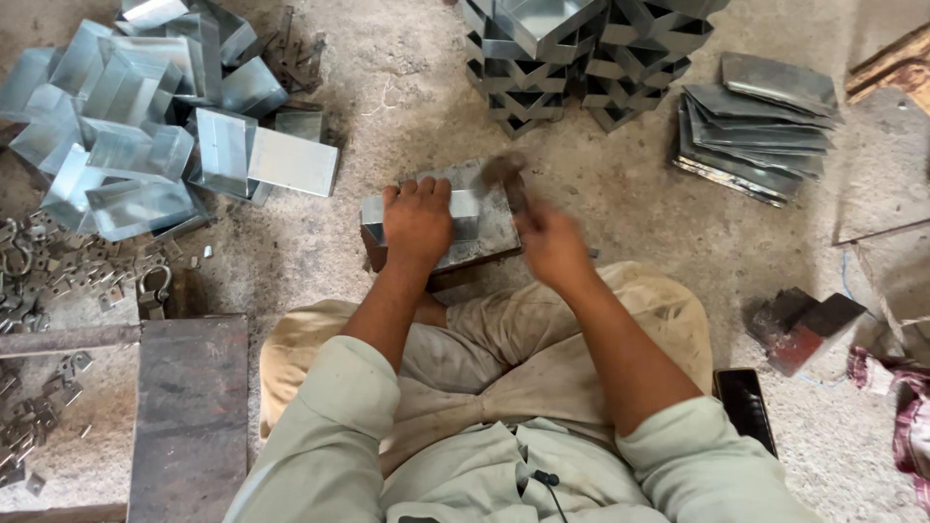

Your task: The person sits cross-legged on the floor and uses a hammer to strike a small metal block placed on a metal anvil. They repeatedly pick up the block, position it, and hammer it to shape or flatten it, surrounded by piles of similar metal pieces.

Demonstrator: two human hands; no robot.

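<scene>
On gritty concrete floor [620, 208], left hand [418, 221] flat atop metal box [467, 211], right hand [552, 244] clenching blurred hammer [506, 176].

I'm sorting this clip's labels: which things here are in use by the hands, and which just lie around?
In use:
left hand pressing a folded sheet-metal box
right hand gripping a hammer, blurred
metal block beneath the box

Lying about:
loose boxes
stacked boxes
flat sheets
small brackets
phone
</scene>
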